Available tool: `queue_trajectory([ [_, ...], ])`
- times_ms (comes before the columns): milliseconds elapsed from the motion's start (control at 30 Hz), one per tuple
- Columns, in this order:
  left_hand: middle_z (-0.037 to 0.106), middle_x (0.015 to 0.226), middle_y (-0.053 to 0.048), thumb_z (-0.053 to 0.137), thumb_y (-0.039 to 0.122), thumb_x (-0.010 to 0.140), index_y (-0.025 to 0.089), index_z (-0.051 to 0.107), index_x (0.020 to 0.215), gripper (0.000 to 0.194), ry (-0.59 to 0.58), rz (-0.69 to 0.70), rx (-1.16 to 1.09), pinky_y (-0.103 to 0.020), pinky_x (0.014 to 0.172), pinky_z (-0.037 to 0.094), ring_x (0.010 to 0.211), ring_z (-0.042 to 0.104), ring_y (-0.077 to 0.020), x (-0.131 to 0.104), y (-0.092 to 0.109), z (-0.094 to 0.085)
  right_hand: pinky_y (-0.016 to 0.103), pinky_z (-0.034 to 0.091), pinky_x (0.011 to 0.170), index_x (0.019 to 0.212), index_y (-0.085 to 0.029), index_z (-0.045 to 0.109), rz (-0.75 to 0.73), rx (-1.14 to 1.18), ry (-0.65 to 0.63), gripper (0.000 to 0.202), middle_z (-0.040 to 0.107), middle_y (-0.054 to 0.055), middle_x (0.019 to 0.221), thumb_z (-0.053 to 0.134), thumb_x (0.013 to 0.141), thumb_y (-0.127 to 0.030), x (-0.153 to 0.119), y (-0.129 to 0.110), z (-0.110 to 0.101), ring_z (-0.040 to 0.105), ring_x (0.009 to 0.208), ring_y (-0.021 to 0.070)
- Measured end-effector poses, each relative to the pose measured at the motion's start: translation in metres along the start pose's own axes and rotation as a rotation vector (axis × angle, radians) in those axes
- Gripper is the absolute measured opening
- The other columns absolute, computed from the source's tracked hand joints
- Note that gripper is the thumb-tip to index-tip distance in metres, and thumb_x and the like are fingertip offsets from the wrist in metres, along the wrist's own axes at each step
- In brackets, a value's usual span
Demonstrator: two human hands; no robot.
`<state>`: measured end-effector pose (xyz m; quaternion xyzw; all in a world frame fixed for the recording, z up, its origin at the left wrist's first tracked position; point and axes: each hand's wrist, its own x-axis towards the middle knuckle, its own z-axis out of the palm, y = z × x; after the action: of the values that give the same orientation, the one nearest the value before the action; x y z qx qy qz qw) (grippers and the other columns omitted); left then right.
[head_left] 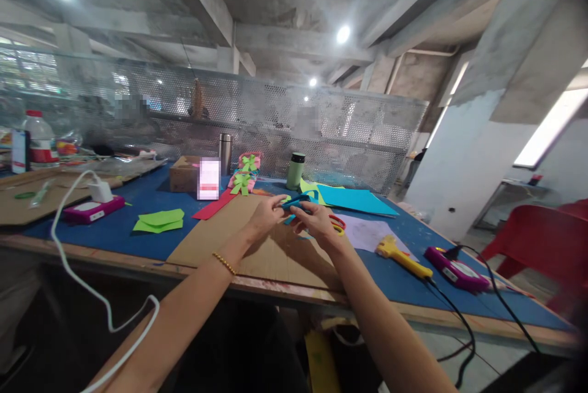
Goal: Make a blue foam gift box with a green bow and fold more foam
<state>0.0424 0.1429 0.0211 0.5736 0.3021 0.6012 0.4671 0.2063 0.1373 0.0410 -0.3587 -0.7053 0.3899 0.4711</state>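
Observation:
Above a brown cardboard sheet (220, 231), my left hand (267, 217) and my right hand (315, 220) come close together. Between them is a piece of folded blue paper (299, 200), with a bit of green by the left fingertips. The fingers of both hands are closed on the blue paper. Scissors with red and yellow handles (339, 223) lie just beyond my right hand, partly hidden by it. Past my hands are pink pieces with green paper bows (242, 182) and a red paper strip (212, 206).
A yellow glue gun (407, 260) with a black cord and a purple power strip (456, 270) lie at the right. Blue sheets (356, 199), a green bottle (296, 171), a cardboard box (184, 174) and a steel flask (225, 153) stand farther back. Green paper (158, 220) is left.

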Motion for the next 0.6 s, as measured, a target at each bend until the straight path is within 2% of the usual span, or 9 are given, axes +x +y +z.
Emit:
queue_trajectory([
  [167, 0.076, 0.103, -0.010, 0.067, 0.009, 0.073, 0.010, 0.070, 0.114, 0.041, -0.016, 0.007, 0.028, -0.034, 0.088, 0.055, 0.092, 0.070, -0.0221, 0.0017, 0.0014, -0.0032, 0.024, 0.052, 0.041, 0.073, -0.018, 0.068, -0.013, 0.019, -0.011, 0.038, 0.068, 0.003, 0.064, 0.076, 0.072, -0.055, 0.0002, 0.0000, -0.0014, 0.063, 0.051, 0.0149],
  [333, 0.074, 0.110, -0.014, 0.069, 0.009, 0.074, 0.009, 0.072, 0.112, 0.038, 0.033, 0.000, 0.073, -0.036, 0.091, 0.055, 0.101, 0.069, -0.0266, -0.0005, 0.0066, -0.0027, 0.022, 0.051, 0.043, 0.073, -0.017, 0.066, -0.003, 0.024, -0.043, 0.038, 0.067, 0.002, 0.063, 0.077, 0.071, -0.053, -0.0004, -0.0011, -0.0026, 0.064, 0.052, 0.0140],
  [500, 0.074, 0.114, -0.014, 0.067, 0.004, 0.072, 0.010, 0.073, 0.110, 0.039, 0.018, 0.022, 0.074, -0.038, 0.094, 0.053, 0.107, 0.067, -0.0284, -0.0035, 0.0087, 0.0000, 0.022, 0.052, 0.045, 0.076, -0.015, 0.068, 0.019, 0.026, -0.063, 0.038, 0.069, 0.003, 0.063, 0.080, 0.068, -0.050, 0.0000, 0.0021, -0.0039, 0.063, 0.051, 0.0129],
  [600, 0.074, 0.114, -0.014, 0.067, 0.003, 0.071, 0.012, 0.074, 0.109, 0.039, 0.018, 0.054, 0.103, -0.038, 0.095, 0.052, 0.107, 0.067, -0.0284, -0.0021, 0.0052, -0.0006, 0.022, 0.052, 0.044, 0.075, -0.014, 0.069, 0.025, -0.011, -0.050, 0.034, 0.069, 0.004, 0.064, 0.079, 0.071, -0.047, -0.0002, 0.0023, -0.0027, 0.062, 0.050, 0.0125],
])
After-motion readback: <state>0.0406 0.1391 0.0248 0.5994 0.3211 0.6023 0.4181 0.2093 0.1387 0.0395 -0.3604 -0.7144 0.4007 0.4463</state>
